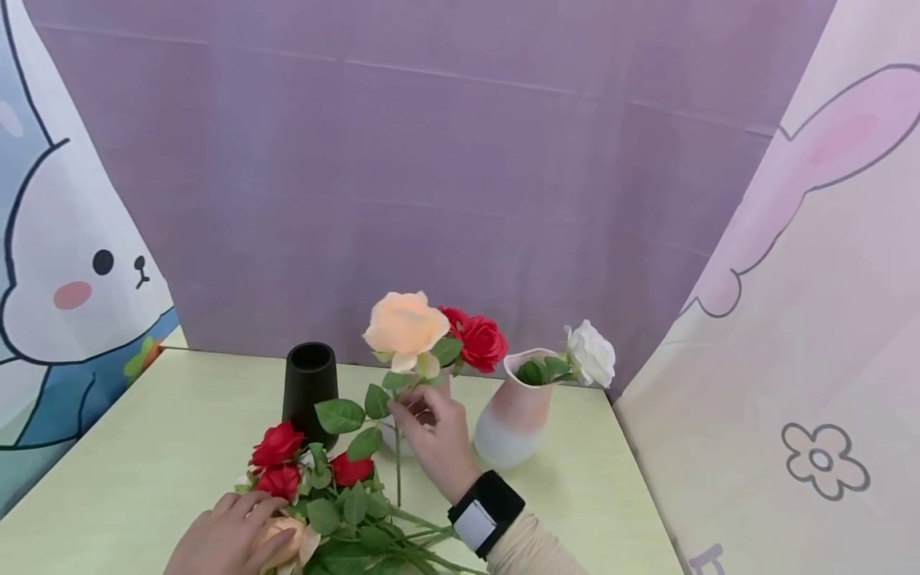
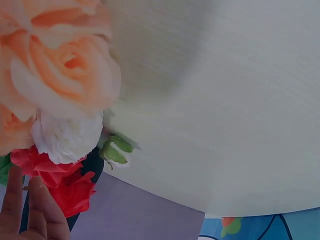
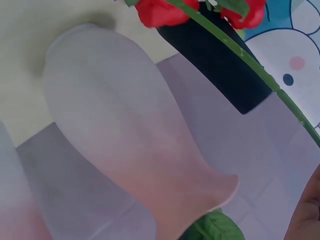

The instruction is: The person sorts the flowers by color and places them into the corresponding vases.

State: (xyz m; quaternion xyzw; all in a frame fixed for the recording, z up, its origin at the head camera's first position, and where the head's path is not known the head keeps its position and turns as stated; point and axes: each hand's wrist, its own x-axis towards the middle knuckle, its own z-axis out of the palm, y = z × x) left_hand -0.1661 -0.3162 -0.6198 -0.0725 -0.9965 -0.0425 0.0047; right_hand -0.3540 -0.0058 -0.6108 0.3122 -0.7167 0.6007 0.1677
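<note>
A: How far along is the arranging?

B: One white rose point(image 1: 591, 354) sits in the pink vase point(image 1: 512, 423) at three o'clock; the black vase point(image 1: 310, 390) looks empty.

A: And the hands?

B: The right hand point(image 1: 434, 434) pinches the peach rose point(image 1: 405, 323) upright at centre; the left hand point(image 1: 224, 537) rests flat on the bunch point(image 1: 323, 495) at seven o'clock.

Black vase point(image 1: 310, 390) upright on pale green counter point(image 1: 158, 447); pink-white vase point(image 1: 513, 415) at right, holding white rose point(image 1: 591, 353). Purple backdrop point(image 1: 431, 160) behind, rabbit cloths at sides.
</note>
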